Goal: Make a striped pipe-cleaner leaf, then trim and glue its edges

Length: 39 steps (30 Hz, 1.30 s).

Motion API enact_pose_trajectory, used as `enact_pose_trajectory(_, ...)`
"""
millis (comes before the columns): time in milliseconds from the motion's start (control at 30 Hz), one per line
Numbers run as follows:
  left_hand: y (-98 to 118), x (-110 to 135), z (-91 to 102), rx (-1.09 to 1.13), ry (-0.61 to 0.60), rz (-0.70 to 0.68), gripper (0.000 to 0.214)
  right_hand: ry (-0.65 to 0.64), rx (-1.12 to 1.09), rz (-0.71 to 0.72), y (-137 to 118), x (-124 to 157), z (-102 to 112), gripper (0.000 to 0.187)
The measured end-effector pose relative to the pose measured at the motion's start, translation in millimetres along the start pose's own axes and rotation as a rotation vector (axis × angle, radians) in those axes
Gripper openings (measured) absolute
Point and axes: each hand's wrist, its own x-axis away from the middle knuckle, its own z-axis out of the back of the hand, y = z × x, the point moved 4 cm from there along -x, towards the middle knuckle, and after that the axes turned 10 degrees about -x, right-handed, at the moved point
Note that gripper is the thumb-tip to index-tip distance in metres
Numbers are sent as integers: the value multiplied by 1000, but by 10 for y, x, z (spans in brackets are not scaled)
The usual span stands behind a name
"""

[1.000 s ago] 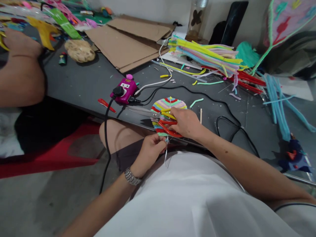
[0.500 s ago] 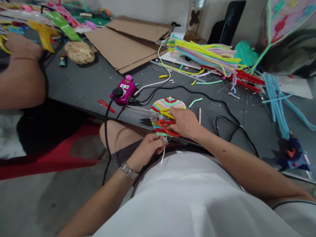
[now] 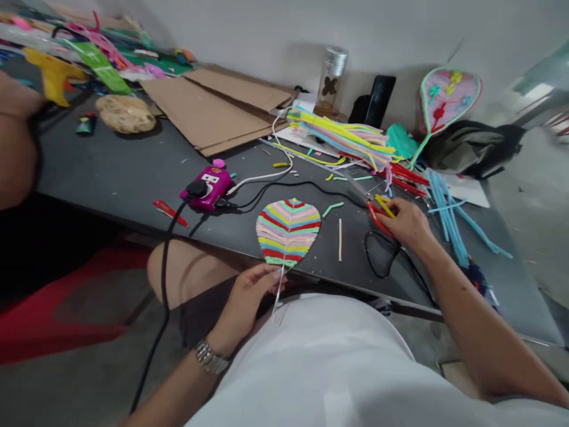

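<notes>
A leaf-shaped fan of striped pipe cleaners [image 3: 288, 231] lies at the table's front edge, its thin wire stem [image 3: 278, 292] hanging toward my lap. My left hand [image 3: 253, 290] pinches that stem just below the fan; a speck of light blue shows at the fingertips. Off to the right, my right hand [image 3: 411, 224] grips scissors [image 3: 377, 217] by their red and yellow handles. The blades point away to the upper left, near a bundle of pipe cleaners [image 3: 342, 136]. Between the fan and the scissors lies a pale stick [image 3: 340, 240].
A purple power adapter [image 3: 207, 187] with black cords stands left of the fan, near a red cutter [image 3: 170, 212]. Cardboard sheets [image 3: 217, 107], a bottle [image 3: 331, 80] and a phone [image 3: 381, 101] are behind. Another person's arm [image 3: 15, 142] reaches in at left.
My right hand has carried the scissors from over the fan to the right, uncovering the fan. My left hand keeps its pinch on the stem. The view has swung rightward.
</notes>
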Motion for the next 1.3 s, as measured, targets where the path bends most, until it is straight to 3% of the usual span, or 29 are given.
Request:
enact_pose_trajectory(133, -22, 3, -22, -73, 10, -3, 31, 40, 35, 1, 310, -53, 188, 21)
enact_pose_trajectory(267, -28, -5, -27, -74, 20, 9, 30, -10, -9, 43, 446, -97, 262, 28)
enact_pose_trajectory(367, -27, 5, -48, -28, 34, 26, 30, -23, 1, 48, 449, -104, 312, 20)
enact_pose_trajectory(433, -16, 19, -63, 16, 65, 31, 29, 15, 6, 78, 297, -32, 305, 13)
enact_pose_trajectory(500, -1, 35, -85, 75, 81, 54, 30, 61, -103, 113, -9, 149, 219, 11)
enact_pose_trajectory(567, 35, 55, -111, 138, 78, 61, 30, -113, -468, 95, -427, 440, -34, 19)
enact_pose_trajectory(600, 61, 67, -125, 179, 71, 55, 29, -295, -681, 34, -658, 620, -220, 27)
enact_pose_trajectory(667, 117, 96, -164, 251, 28, 41, 28, -538, -833, 1, -1113, 974, -548, 46)
enact_pose_trajectory(700, 141, 111, -185, 274, -3, 35, 27, -653, -999, -94, -1288, 1122, -702, 51)
enact_pose_trajectory(767, 167, 132, -218, 290, -53, 32, 26, -715, -1226, -232, -1515, 1292, -905, 54)
enact_pose_trajectory(833, 158, 136, -233, 282, -67, 34, 27, -710, -1344, -302, -1601, 1335, -993, 51)
enact_pose_trajectory(1033, 93, 92, -234, 305, -36, -40, 29, -796, -1435, -267, -1597, 1328, -944, 42)
enact_pose_trajectory(1300, 129, 122, -228, 229, -28, -92, 29, -695, -1353, -339, -1523, 1371, -990, 31)
